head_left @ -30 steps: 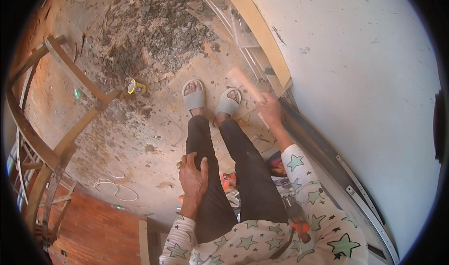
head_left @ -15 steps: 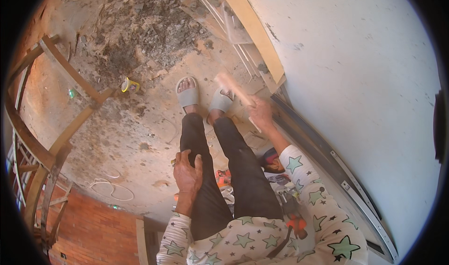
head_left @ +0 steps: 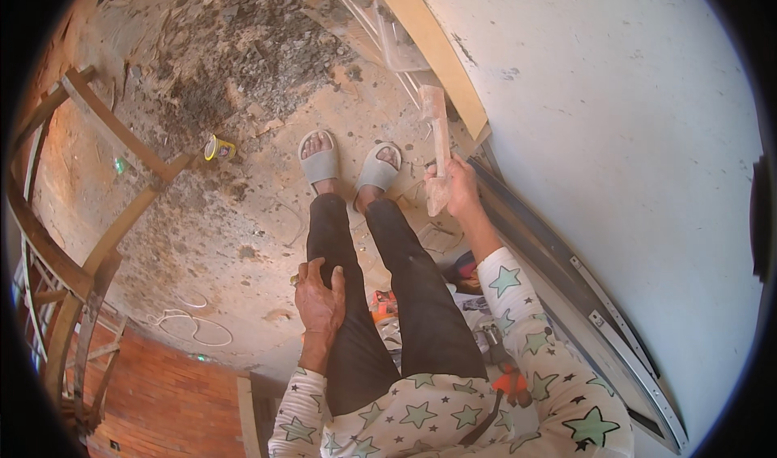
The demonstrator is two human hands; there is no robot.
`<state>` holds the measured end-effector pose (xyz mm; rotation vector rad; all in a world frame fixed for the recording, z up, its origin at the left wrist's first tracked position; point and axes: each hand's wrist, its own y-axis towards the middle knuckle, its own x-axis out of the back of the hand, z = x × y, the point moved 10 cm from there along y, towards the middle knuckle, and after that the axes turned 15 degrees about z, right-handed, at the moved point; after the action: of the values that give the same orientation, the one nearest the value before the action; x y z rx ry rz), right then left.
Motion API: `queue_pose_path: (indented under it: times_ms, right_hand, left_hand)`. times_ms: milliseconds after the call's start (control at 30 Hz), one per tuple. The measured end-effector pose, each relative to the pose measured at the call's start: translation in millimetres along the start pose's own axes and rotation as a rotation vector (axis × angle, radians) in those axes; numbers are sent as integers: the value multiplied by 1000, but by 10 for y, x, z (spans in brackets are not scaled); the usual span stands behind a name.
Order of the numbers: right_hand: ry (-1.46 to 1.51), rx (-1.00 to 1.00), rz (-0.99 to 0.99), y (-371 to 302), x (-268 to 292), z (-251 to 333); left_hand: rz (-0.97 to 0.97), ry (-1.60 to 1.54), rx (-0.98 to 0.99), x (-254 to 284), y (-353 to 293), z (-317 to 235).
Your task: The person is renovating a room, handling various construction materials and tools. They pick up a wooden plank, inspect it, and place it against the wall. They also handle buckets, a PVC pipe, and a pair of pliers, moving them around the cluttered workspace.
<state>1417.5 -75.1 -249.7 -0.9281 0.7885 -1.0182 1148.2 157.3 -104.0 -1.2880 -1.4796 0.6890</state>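
My right hand [head_left: 463, 189] grips a pale, dusty piece of wood [head_left: 440, 134] near its lower end. The piece is long and narrow, with a wider block at the top and a tapered, pointed bottom end. It stands roughly upright in the picture, beside my right sandal [head_left: 378, 167], and touches nothing else that I can see. My left hand [head_left: 320, 303] lies on my left thigh in dark trousers [head_left: 336, 239], thumb apart from the bent fingers. Something small and yellowish shows at its finger edge, too small to name.
A curved wooden frame [head_left: 121, 134] stands at the left. A yellow tub [head_left: 219, 148] lies by a heap of rubble [head_left: 283, 53]. Dark metal profiles [head_left: 558, 276] lean along the white wall panel [head_left: 615, 134]. An orange item [head_left: 384, 305] lies under my legs, near a pale cable [head_left: 194, 326].
My right hand has turned the piece of wood from a blurred slant toward the left to nearly upright, its top swinging right. My left hand stays on my thigh.
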Motion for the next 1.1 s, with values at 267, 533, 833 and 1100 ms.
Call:
queue_pose_path:
  times_ms: [267,533,833,1100]
  right_hand:
    - [346,-149,-213,-41,628,-477]
    - [356,-173,-218,-405,720,-673]
    - [181,-187,-296,-339,638,-554]
    - [442,-214,281,-851,11,-694]
  left_hand:
    - [11,13,0,1,17,-59]
    - [-4,2,-7,-18,44,-38]
    - [5,19,-34,21,45,-99]
    - [-17,62,-15,-2,28,-54]
